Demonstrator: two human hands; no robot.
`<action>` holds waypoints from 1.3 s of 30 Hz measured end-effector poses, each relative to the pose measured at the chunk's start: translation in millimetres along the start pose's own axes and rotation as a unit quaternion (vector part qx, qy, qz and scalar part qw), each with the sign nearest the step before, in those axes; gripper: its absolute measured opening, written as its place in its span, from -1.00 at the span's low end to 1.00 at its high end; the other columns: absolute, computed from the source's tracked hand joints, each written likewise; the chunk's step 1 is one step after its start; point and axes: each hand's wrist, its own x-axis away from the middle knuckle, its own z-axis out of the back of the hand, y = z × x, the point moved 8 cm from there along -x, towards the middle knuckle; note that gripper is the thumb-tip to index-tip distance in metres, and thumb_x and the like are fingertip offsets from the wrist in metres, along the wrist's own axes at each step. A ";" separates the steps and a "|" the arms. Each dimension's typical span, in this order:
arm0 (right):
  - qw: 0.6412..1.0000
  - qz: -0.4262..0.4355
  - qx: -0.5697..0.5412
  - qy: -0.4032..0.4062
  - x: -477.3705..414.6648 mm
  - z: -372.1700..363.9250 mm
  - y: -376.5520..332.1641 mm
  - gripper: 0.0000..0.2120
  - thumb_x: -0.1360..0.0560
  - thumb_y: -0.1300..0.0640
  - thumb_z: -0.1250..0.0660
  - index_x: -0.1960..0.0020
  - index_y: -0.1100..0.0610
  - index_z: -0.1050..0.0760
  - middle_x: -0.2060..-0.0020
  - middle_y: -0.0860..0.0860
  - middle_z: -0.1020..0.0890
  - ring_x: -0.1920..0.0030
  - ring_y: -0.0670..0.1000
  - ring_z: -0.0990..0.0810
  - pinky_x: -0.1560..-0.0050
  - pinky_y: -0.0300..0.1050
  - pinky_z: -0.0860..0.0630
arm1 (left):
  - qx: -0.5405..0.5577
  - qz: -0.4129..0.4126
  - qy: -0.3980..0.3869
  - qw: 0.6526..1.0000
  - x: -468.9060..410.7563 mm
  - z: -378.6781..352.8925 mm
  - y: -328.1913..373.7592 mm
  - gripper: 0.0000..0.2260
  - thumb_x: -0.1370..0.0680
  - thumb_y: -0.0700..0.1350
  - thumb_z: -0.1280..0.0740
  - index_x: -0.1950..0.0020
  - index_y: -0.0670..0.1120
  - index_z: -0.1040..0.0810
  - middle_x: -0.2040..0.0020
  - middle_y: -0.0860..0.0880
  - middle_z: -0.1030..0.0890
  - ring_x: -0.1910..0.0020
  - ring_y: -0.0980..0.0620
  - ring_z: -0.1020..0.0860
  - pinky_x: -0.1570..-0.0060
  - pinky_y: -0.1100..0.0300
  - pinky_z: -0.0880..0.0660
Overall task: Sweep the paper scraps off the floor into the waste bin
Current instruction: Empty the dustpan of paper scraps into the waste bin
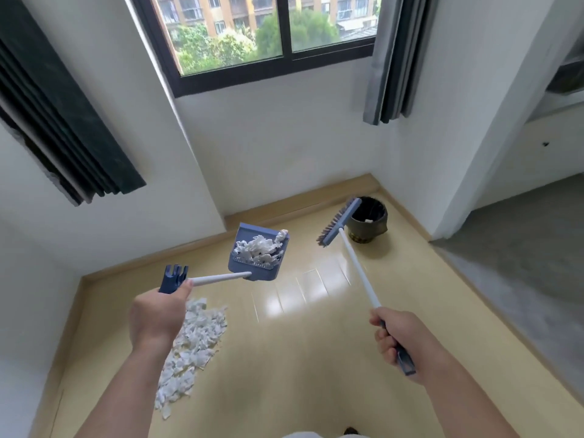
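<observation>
My left hand (156, 317) grips the white handle of a blue dustpan (245, 232), which hangs in the air holding white paper scraps (260, 248). My right hand (399, 338) grips the end of a blue broom (338, 222), lifted off the floor with its head in front of the waste bin. The dark waste bin (369, 222) stands in the far corner with a white scrap inside. A long pile of paper scraps (192, 343) lies on the floor below my left arm.
The floor (316, 343) is glossy yellow tile with a baseboard along white walls. A window (262, 33) with grey curtains is above. A grey carpeted area (521, 263) lies to the right, past a wall corner.
</observation>
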 end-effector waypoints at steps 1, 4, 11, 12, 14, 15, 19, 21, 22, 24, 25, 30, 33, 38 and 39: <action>1.000 0.007 0.006 0.007 0.0 12.3 -8.1 -0.86 -0.59 0.11 -0.25 0.10 0.16 -0.43 0.50 -0.02 -0.32 0.63 -0.11 -0.22 0.64 -0.35 -0.17 | 0.002 -0.001 -0.001 1.000 2.2 -7.8 10.3 -0.53 -0.54 0.11 -0.43 0.29 -0.30 -0.56 0.41 -0.13 -0.48 0.40 -0.12 -0.39 0.40 0.14 -0.27; 0.999 0.031 0.026 0.025 -1.0 52.6 -30.8 -0.80 -0.60 0.07 -0.24 0.06 0.21 -0.46 0.47 0.02 -0.35 0.61 -0.08 -0.23 0.62 -0.34 -0.18 | 0.009 -0.008 -0.009 1.000 3.6 -39.7 39.5 -0.53 -0.53 0.11 -0.45 0.30 -0.29 -0.54 0.40 -0.12 -0.46 0.41 -0.09 -0.37 0.38 0.13 -0.27; 0.997 0.052 0.026 0.056 -29.3 106.6 -67.2 -0.85 -0.56 0.12 -0.24 0.07 0.21 -0.48 0.45 0.04 -0.43 0.60 -0.05 -0.26 0.59 -0.30 -0.23 | 0.027 -0.043 -0.051 0.997 8.3 -110.9 110.4 -0.57 -0.52 0.06 -0.46 0.31 -0.27 -0.52 0.37 -0.11 -0.44 0.37 -0.10 -0.34 0.38 0.11 -0.25; 0.997 0.053 0.025 0.059 -33.5 111.1 -73.6 -0.86 -0.56 0.13 -0.24 0.07 0.21 -0.48 0.43 0.05 -0.44 0.60 -0.05 -0.27 0.59 -0.30 -0.23 | 0.026 -0.047 -0.055 0.997 7.5 -120.7 118.9 -0.58 -0.52 0.06 -0.47 0.33 -0.25 -0.52 0.38 -0.11 -0.44 0.37 -0.10 -0.34 0.37 0.11 -0.25; 0.996 0.054 0.023 0.065 -42.9 120.8 -87.4 -0.86 -0.56 0.14 -0.24 0.08 0.21 -0.49 0.41 0.05 -0.44 0.60 -0.06 -0.27 0.59 -0.30 -0.23 | 0.024 -0.054 -0.068 0.996 3.3 -145.1 134.8 -0.59 -0.51 0.05 -0.48 0.35 -0.23 -0.52 0.40 -0.10 -0.44 0.37 -0.12 -0.35 0.33 0.10 -0.28; 0.996 0.054 0.021 0.067 -48.7 125.6 -94.6 -0.85 -0.56 0.14 -0.23 0.09 0.20 -0.50 0.41 0.04 -0.44 0.60 -0.06 -0.27 0.59 -0.30 -0.23 | 0.024 -0.057 -0.075 0.995 -0.7 -159.0 142.3 -0.60 -0.51 0.05 -0.49 0.35 -0.22 -0.52 0.41 -0.09 -0.44 0.37 -0.12 -0.36 0.30 0.10 -0.29; 0.996 0.053 0.018 0.074 -74.1 140.6 -127.5 -0.85 -0.57 0.15 -0.23 0.09 0.20 -0.50 0.43 0.03 -0.43 0.60 -0.08 -0.27 0.61 -0.30 -0.22 | 0.014 -0.078 -0.084 0.993 -21.5 -209.4 172.7 -0.60 -0.44 0.11 -0.49 0.38 -0.18 -0.54 0.45 -0.08 -0.45 0.38 -0.15 -0.39 0.26 0.06 -0.36; 0.995 0.054 0.020 0.080 -93.3 147.5 -148.9 -0.83 -0.59 0.13 -0.23 0.08 0.21 -0.50 0.42 0.03 -0.43 0.60 -0.08 -0.27 0.61 -0.30 -0.22 | 0.008 -0.082 -0.091 0.992 -36.2 -238.5 188.9 -0.60 -0.45 0.11 -0.49 0.37 -0.18 -0.55 0.45 -0.09 -0.47 0.38 -0.16 -0.41 0.27 0.08 -0.36; 0.995 0.056 0.019 0.084 -102.4 150.3 -158.7 -0.81 -0.60 0.12 -0.23 0.07 0.22 -0.50 0.42 0.03 -0.42 0.60 -0.08 -0.27 0.61 -0.30 -0.22 | 0.007 -0.082 -0.095 0.992 -43.2 -251.9 196.2 -0.60 -0.47 0.10 -0.49 0.37 -0.19 -0.55 0.45 -0.09 -0.47 0.39 -0.15 -0.41 0.29 0.09 -0.36; 0.994 0.061 0.020 0.091 -125.0 155.9 -183.1 -0.79 -0.61 0.10 -0.23 0.06 0.23 -0.51 0.41 0.04 -0.43 0.60 -0.08 -0.27 0.61 -0.30 -0.22 | 0.003 -0.088 -0.100 0.991 -60.1 -283.6 214.9 -0.59 -0.49 0.08 -0.48 0.40 -0.18 -0.52 0.47 -0.08 -0.45 0.40 -0.14 -0.41 0.31 0.11 -0.34; 0.993 0.062 0.022 0.095 -135.8 158.5 -194.3 -0.79 -0.61 0.09 -0.23 0.06 0.24 -0.51 0.41 0.04 -0.43 0.59 -0.08 -0.28 0.60 -0.29 -0.22 | 0.000 -0.091 -0.104 0.990 -67.1 -299.0 224.3 -0.58 -0.49 0.08 -0.48 0.41 -0.17 -0.51 0.47 -0.09 -0.45 0.40 -0.15 -0.41 0.32 0.11 -0.34; 0.990 0.066 0.042 0.121 -186.6 175.9 -258.5 -0.79 -0.61 0.11 -0.22 0.04 0.25 -0.50 0.40 0.06 -0.42 0.59 -0.06 -0.27 0.59 -0.28 -0.23 | -0.035 -0.100 -0.132 0.986 -102.7 -379.3 278.5 -0.59 -0.50 0.09 -0.45 0.38 -0.19 -0.54 0.48 -0.10 -0.45 0.43 -0.15 -0.42 0.37 0.13 -0.33; 0.988 0.060 0.046 0.132 -207.4 180.6 -289.9 -0.80 -0.61 0.11 -0.21 0.07 0.23 -0.49 0.40 0.06 -0.41 0.59 -0.06 -0.27 0.59 -0.28 -0.23 | -0.086 -0.138 -0.155 0.974 -115.6 -416.9 321.4 -0.59 -0.51 0.12 -0.41 0.38 -0.15 -0.55 0.47 -0.10 -0.51 0.38 -0.17 -0.51 0.39 0.13 -0.38; 0.988 0.043 0.046 0.138 -246.1 187.2 -339.1 -0.81 -0.61 0.13 -0.21 0.07 0.23 -0.50 0.41 0.05 -0.41 0.58 -0.06 -0.27 0.59 -0.29 -0.22 | -0.142 -0.169 -0.173 0.960 -137.1 -473.5 381.0 -0.62 -0.51 0.17 -0.37 0.35 -0.09 -0.60 0.43 -0.07 -0.58 0.32 -0.11 -0.57 0.31 0.05 -0.54; 0.989 0.040 0.046 0.138 -255.1 190.0 -349.0 -0.80 -0.61 0.13 -0.21 0.06 0.24 -0.51 0.41 0.05 -0.41 0.58 -0.06 -0.27 0.60 -0.29 -0.22 | -0.149 -0.171 -0.174 0.958 -140.8 -483.5 390.0 -0.62 -0.51 0.17 -0.37 0.35 -0.09 -0.60 0.43 -0.07 -0.58 0.32 -0.10 -0.57 0.30 0.05 -0.55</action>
